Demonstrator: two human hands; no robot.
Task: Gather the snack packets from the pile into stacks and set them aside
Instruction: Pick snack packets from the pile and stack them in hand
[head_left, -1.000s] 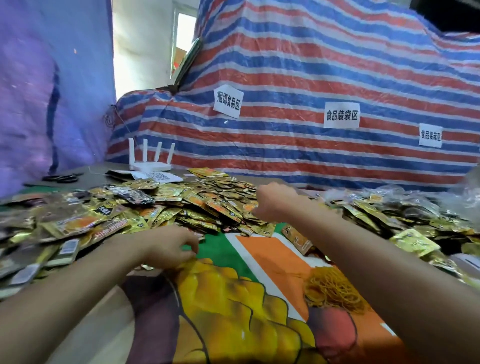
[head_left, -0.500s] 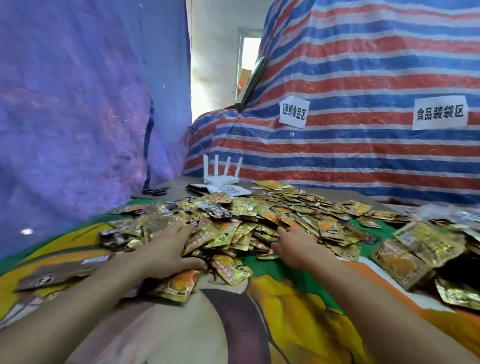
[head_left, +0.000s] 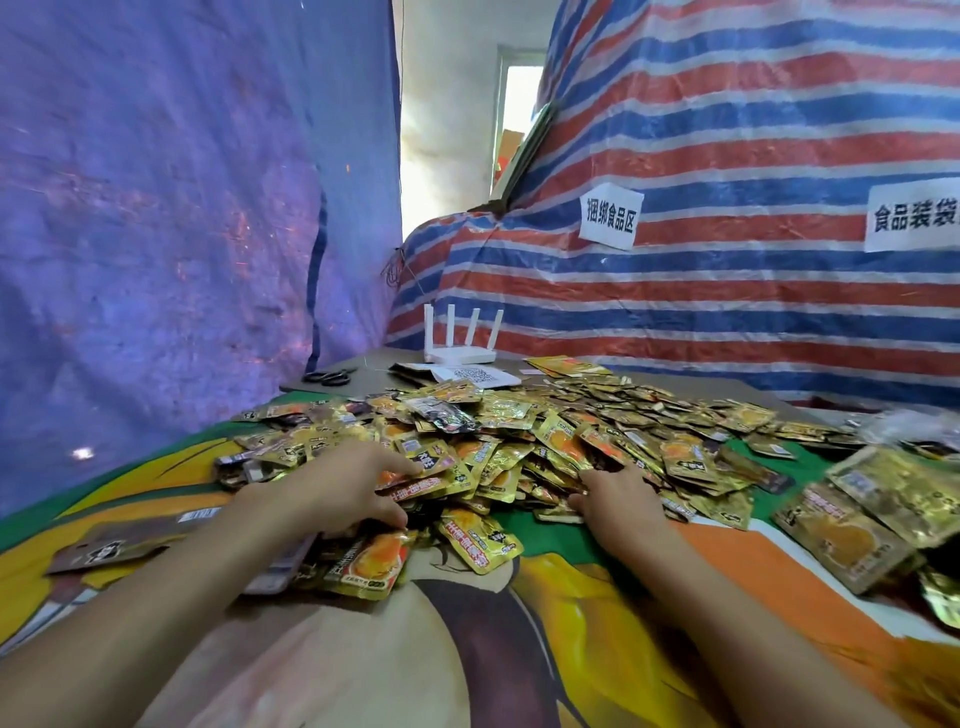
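Both hands have dug deeper into the pile (head_left: 545, 431) on the cloth (head_left: 571, 649): left hand (head_left: 332, 488) grips some packets (head_left: 415, 486), right hand (head_left: 618, 499) has fingers buried, grip unclear; router (head_left: 460, 343) and scissors (head_left: 330, 375) lie behind.

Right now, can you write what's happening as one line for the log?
step: gathering | left hand: fingers and thumb around packets at near edge of pile | right hand: fingertips hidden under pile

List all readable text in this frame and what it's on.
"捆绑食品区": white paper sign on the striped tarp.
"食品装袋", cut off by the frame edge: second paper sign on the same tarp.
Print on the snack packets: too blurred to read.
On the sheet with QR code: no legible words.
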